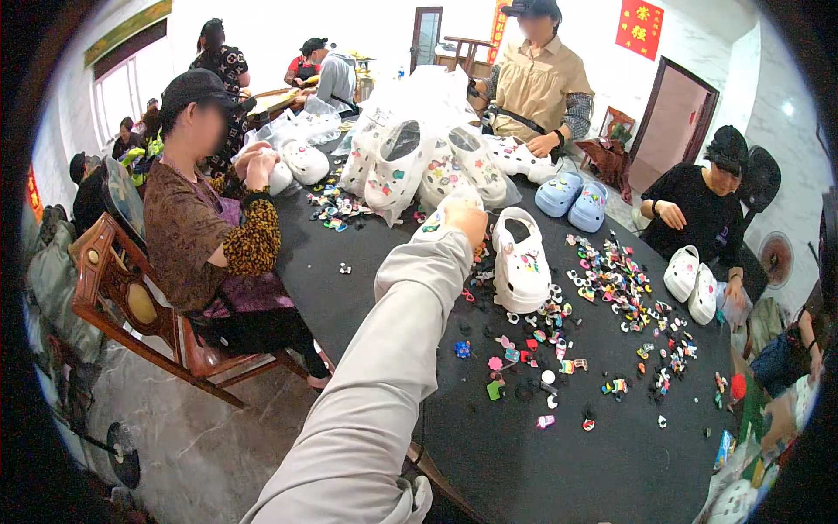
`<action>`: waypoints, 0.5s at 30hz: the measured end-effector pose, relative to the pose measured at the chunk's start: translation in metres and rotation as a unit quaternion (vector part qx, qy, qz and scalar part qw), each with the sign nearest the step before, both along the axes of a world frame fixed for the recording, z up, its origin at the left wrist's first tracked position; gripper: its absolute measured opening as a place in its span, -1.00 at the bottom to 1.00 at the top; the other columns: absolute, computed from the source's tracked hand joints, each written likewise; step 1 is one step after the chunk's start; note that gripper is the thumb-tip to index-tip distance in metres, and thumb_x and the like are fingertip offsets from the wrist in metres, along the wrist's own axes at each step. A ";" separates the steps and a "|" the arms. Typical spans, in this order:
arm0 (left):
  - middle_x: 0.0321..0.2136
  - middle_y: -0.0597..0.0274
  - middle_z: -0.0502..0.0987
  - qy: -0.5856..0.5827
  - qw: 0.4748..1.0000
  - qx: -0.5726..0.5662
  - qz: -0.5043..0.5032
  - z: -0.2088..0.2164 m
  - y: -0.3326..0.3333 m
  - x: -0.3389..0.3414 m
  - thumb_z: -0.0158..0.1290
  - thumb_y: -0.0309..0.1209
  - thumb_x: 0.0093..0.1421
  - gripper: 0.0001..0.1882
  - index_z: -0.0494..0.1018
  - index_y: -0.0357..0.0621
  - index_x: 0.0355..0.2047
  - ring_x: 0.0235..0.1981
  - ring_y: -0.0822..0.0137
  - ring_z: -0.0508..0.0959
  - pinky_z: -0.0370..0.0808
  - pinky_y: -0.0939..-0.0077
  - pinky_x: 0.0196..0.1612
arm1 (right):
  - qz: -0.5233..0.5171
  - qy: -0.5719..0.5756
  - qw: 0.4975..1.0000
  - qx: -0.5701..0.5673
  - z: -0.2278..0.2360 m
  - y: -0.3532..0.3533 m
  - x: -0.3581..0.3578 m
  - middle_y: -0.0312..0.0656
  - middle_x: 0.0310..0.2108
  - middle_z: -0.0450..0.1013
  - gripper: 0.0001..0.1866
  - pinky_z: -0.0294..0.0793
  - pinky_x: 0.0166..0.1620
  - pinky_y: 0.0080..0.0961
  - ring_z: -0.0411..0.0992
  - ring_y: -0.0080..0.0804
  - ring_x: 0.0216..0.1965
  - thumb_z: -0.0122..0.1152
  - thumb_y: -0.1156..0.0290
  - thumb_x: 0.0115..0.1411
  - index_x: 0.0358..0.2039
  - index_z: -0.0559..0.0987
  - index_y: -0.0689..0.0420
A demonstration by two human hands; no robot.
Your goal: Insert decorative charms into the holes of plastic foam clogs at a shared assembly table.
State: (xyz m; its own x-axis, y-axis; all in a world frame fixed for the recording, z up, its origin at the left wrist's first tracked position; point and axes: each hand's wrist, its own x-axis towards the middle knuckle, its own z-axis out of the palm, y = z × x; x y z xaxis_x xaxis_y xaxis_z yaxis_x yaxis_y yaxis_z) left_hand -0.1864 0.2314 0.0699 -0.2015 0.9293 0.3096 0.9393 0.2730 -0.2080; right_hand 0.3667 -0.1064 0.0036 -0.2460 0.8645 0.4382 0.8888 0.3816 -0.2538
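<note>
My left hand [468, 225], at the end of a grey-sleeved arm, reaches far over the black table. Its fingers are closed on a white clog [459, 201] that is mostly hidden behind the hand and the pile. Just beyond lies a heap of white clogs [394, 182] with colourful charms, some in clear plastic bags. To the right of the hand, a single white clog [522, 266] with charms rests on the table. My right hand is out of view.
Loose shoe charms [615, 279] are scattered over the black table [515, 472]. A pair of blue clogs [572, 201] stands at the far side. A person at left [188, 210] handles a white clog; others work at right and across. A wooden chair [131, 301] stands at left.
</note>
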 end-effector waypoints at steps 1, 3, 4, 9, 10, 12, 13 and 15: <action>-0.04 0.04 0.50 -0.035 0.995 -0.087 -0.015 0.023 -0.010 0.016 0.09 -0.39 -0.03 -0.64 0.57 -0.13 -0.17 -0.01 0.04 0.48 0.45 0.22 -0.02 | -0.009 -0.003 1.000 -0.005 -0.001 -0.001 0.001 0.04 -0.18 0.43 -0.82 0.37 -0.03 -0.13 0.37 0.03 -0.12 0.22 0.43 0.12 -0.30 0.55 0.26; -0.07 0.05 0.52 -0.042 0.996 -0.075 -0.034 0.025 0.005 0.014 0.09 -0.37 -0.02 -0.65 0.57 -0.11 -0.17 -0.07 0.04 0.52 0.48 0.21 -0.08 | -0.006 -0.001 1.000 -0.009 0.000 0.000 0.000 0.05 -0.18 0.43 -0.82 0.36 -0.02 -0.13 0.37 0.03 -0.12 0.22 0.43 0.12 -0.29 0.55 0.26; -0.10 0.07 0.55 -0.050 0.995 -0.063 -0.057 0.026 0.010 0.017 0.08 -0.36 0.00 -0.65 0.57 -0.10 -0.17 -0.12 0.05 0.56 0.51 0.19 -0.13 | -0.008 -0.001 1.000 -0.013 0.000 0.000 0.001 0.05 -0.17 0.44 -0.81 0.36 -0.02 -0.13 0.37 0.03 -0.11 0.21 0.43 0.12 -0.29 0.56 0.27; -0.13 0.08 0.57 -0.144 0.979 -0.116 -0.081 0.023 0.023 0.039 0.03 -0.20 0.10 -0.63 0.55 -0.05 -0.11 -0.14 0.07 0.58 0.53 0.18 -0.19 | -0.011 0.002 1.000 -0.026 -0.002 0.001 0.002 0.06 -0.16 0.43 -0.81 0.35 0.00 -0.12 0.36 0.03 -0.10 0.21 0.42 0.13 -0.28 0.56 0.27; -0.12 0.07 0.57 -0.169 0.977 -0.112 -0.068 0.020 0.020 0.043 0.00 -0.11 0.14 -0.59 0.54 -0.02 -0.08 -0.10 0.06 0.57 0.52 0.17 -0.16 | -0.013 0.001 1.000 -0.027 -0.001 0.001 0.002 0.06 -0.15 0.43 -0.80 0.35 0.00 -0.12 0.36 0.03 -0.10 0.21 0.41 0.13 -0.28 0.56 0.27; -0.02 0.13 0.52 -0.236 0.964 -0.121 -0.006 0.032 0.015 0.064 -0.12 0.11 0.16 -0.44 0.51 0.04 -0.02 -0.05 0.03 0.54 0.51 0.02 -0.14 | -0.022 -0.002 0.999 -0.029 -0.001 -0.001 0.003 0.06 -0.15 0.43 -0.80 0.35 0.00 -0.12 0.36 0.03 -0.10 0.20 0.41 0.14 -0.28 0.56 0.27; -0.01 0.17 0.51 -0.229 0.965 -0.127 0.022 0.040 0.007 0.073 -0.14 0.19 0.13 -0.39 0.50 0.07 -0.01 -0.04 0.04 0.53 0.50 -0.04 -0.14 | -0.025 -0.003 0.999 -0.031 -0.001 -0.001 0.003 0.06 -0.15 0.43 -0.80 0.35 0.00 -0.11 0.36 0.03 -0.10 0.20 0.40 0.14 -0.28 0.56 0.27; -0.03 0.24 0.51 -0.217 0.964 -0.138 0.065 0.044 0.004 0.079 -0.08 0.28 0.05 -0.31 0.50 0.11 -0.01 -0.03 0.16 0.52 0.49 -0.04 -0.21 | -0.025 -0.001 0.999 -0.031 -0.002 -0.002 0.004 0.06 -0.15 0.43 -0.80 0.34 0.00 -0.11 0.36 0.03 -0.09 0.20 0.40 0.14 -0.28 0.56 0.27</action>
